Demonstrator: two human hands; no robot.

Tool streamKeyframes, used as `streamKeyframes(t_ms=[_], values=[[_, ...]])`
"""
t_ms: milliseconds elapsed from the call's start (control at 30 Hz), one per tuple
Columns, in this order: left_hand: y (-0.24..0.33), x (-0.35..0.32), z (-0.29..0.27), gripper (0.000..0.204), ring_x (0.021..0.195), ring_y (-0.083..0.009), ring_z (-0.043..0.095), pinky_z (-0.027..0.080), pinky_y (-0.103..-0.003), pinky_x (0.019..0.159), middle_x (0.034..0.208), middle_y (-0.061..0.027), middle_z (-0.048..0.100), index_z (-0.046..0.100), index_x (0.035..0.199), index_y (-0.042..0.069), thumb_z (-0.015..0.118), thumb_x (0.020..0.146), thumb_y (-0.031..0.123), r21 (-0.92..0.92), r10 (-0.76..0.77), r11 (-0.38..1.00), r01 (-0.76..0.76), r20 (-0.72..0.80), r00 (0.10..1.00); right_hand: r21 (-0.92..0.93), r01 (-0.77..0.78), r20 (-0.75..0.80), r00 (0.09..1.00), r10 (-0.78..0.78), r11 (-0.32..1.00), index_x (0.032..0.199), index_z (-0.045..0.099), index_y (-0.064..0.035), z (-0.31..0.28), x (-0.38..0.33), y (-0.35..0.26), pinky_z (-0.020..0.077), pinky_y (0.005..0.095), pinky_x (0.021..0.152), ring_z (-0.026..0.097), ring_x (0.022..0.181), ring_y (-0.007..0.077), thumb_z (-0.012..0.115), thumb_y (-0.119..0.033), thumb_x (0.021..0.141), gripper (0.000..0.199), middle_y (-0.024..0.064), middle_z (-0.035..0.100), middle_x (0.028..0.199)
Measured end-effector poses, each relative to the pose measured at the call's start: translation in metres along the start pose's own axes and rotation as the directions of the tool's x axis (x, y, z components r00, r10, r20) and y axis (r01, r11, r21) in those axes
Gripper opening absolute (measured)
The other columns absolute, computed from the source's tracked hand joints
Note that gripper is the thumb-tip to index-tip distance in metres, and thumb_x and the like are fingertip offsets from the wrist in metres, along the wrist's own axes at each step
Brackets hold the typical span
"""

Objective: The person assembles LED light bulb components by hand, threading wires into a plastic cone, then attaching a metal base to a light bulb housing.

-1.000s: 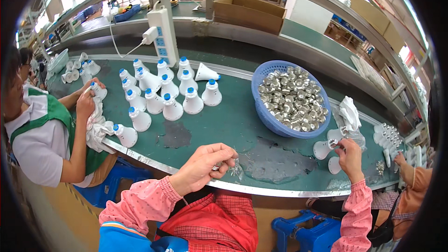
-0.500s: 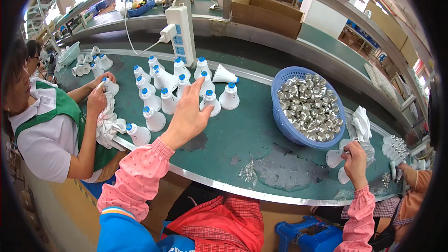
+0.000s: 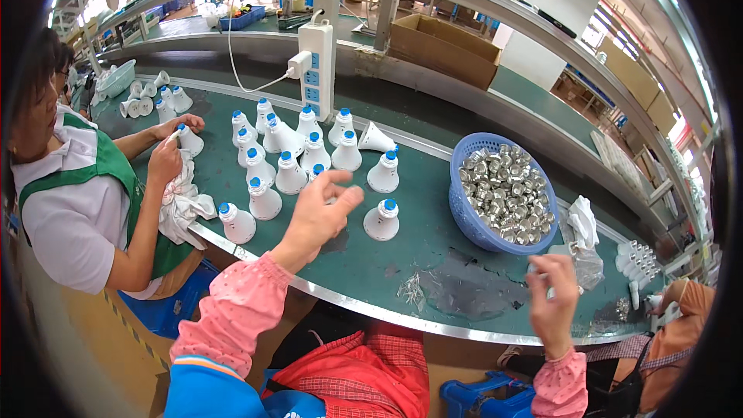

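Pulled back, left hand (image 3: pixel 319 213) hovers beside blue basket (image 3: pixel 463 220) of metal caps (image 3: pixel 503 193).

Your left hand (image 3: pixel 319 213) hovers open over white cone-shaped bulb housings with blue caps (image 3: pixel 292 174), standing upright in a cluster on the green surface (image 3: pixel 433 232). One (image 3: pixel 381 220) stands just beside your fingertips.

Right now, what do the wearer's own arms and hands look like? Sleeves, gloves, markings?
Both hands are bare: no gloves, and no rings or watch that I can make out. The left hand and right hand each come out of a pink sleeve cover with a fine dotted print, gathered at the wrist. No cables.
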State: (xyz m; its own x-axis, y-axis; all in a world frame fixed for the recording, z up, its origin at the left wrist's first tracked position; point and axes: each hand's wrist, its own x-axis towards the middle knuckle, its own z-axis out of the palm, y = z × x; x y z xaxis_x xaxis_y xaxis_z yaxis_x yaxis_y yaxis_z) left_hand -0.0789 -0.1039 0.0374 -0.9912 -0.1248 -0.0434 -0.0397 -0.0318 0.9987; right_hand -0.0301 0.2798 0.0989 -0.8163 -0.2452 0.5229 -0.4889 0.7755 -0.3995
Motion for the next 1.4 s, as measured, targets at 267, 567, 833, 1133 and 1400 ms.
streamKeyframes(t_ms=[267,567,833,1133,1400], values=[[-0.022,-0.049,0.032,0.061,0.091,-0.0174,0.066,0.053,-0.031,0.076,0.118,-0.0131,0.067,0.056,0.137,0.001,0.037,0.11,0.052,-0.761,-0.063,0.56,0.327,0.355,0.933,0.36,0.338,0.024,0.928,-0.371,0.87,0.119,0.067,-0.0047,0.12,0.027,-0.118,0.0477,0.0441,0.09,0.06,0.107,0.0335,0.079,-0.008,0.077,0.044,0.0128,0.063,0.11],[-0.026,-0.087,0.052,0.052,0.107,-0.0178,0.063,0.051,-0.034,0.094,0.123,-0.0096,0.065,0.051,0.142,0.004,0.042,0.111,0.045,-0.725,-0.072,0.609,0.322,0.353,0.933,0.343,0.293,-0.018,0.952,-0.305,0.893,0.122,0.066,-0.0039,0.142,0.013,-0.116,0.0542,0.0408,0.082,0.065,0.096,0.0339,0.07,0.007,0.079,0.044,0.0126,0.065,0.109],[-0.049,-0.083,0.023,0.024,0.089,-0.0108,0.061,0.047,-0.027,0.081,0.106,-0.005,0.066,0.065,0.122,0.002,0.059,0.105,0.018,-0.541,-0.138,0.816,0.206,0.164,0.977,0.334,0.129,0.233,0.949,-0.214,0.934,0.116,0.068,-0.0016,0.12,0.066,-0.088,0.0538,0.0402,0.083,0.065,0.097,0.0333,0.065,0.005,0.087,0.029,0.0164,0.064,0.11],[-0.069,-0.095,0.013,0.019,0.079,-0.0097,0.057,0.045,-0.027,0.073,0.096,-0.0048,0.066,0.066,0.113,0.0,0.061,0.104,0.015,-0.624,-0.187,0.734,0.268,0.195,0.963,0.183,0.216,0.277,0.925,-0.261,0.959,0.112,0.064,-0.001,0.16,0.098,-0.078,0.0544,0.0425,0.08,0.066,0.095,0.0358,0.069,0.003,0.087,0.026,0.0155,0.063,0.112],[-0.072,-0.095,0.01,0.017,0.082,-0.0103,0.058,0.046,-0.027,0.075,0.097,-0.0052,0.066,0.066,0.112,0.0,0.062,0.103,0.013,-0.632,-0.17,0.723,0.278,0.227,0.959,0.176,0.399,0.413,0.8,-0.436,0.9,0.105,0.062,0.0012,0.171,0.117,-0.073,0.0525,0.0448,0.08,0.062,0.096,0.0363,0.071,0.008,0.077,0.03,0.0162,0.057,0.102]])
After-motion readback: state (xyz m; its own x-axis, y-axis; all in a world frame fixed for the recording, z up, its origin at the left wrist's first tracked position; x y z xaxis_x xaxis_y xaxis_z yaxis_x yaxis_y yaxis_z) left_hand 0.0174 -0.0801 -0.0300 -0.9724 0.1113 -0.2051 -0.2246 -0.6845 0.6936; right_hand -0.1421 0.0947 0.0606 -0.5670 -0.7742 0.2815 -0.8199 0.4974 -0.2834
